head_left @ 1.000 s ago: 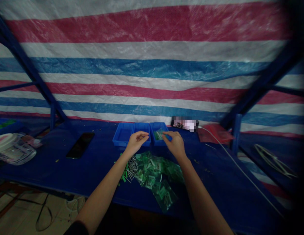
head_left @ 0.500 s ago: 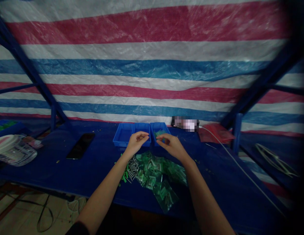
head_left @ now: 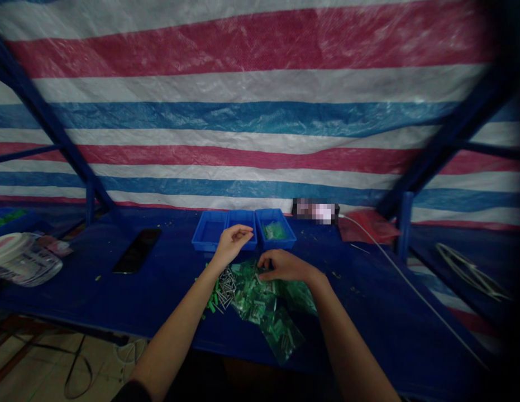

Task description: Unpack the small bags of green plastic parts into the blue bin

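Observation:
My left hand (head_left: 234,240) hovers over the front of the middle blue bin (head_left: 242,219), its fingers pressed together; anything between them is too small to make out. Lower and to the right, my right hand (head_left: 280,264) is over the pile of clear bags with green pieces (head_left: 253,301), thumb and fingers apart, with nothing visible in it. Beside the bags lie loose screws (head_left: 226,287) and green plugs (head_left: 212,304). The right blue bin (head_left: 287,243) holds small green bags (head_left: 274,230). The left blue bin (head_left: 213,228) stands beside the middle one.
A dark phone (head_left: 138,251) and a white-lidded bucket (head_left: 25,259) are on the left of the blue table (head_left: 171,298). Behind on the right sit a lit device (head_left: 316,211), a red bag (head_left: 368,226) and a white cable (head_left: 414,287).
My right hand has moved down and toward me, from the right bin to the bags. My left hand has hardly moved. The right bin's contents are now uncovered.

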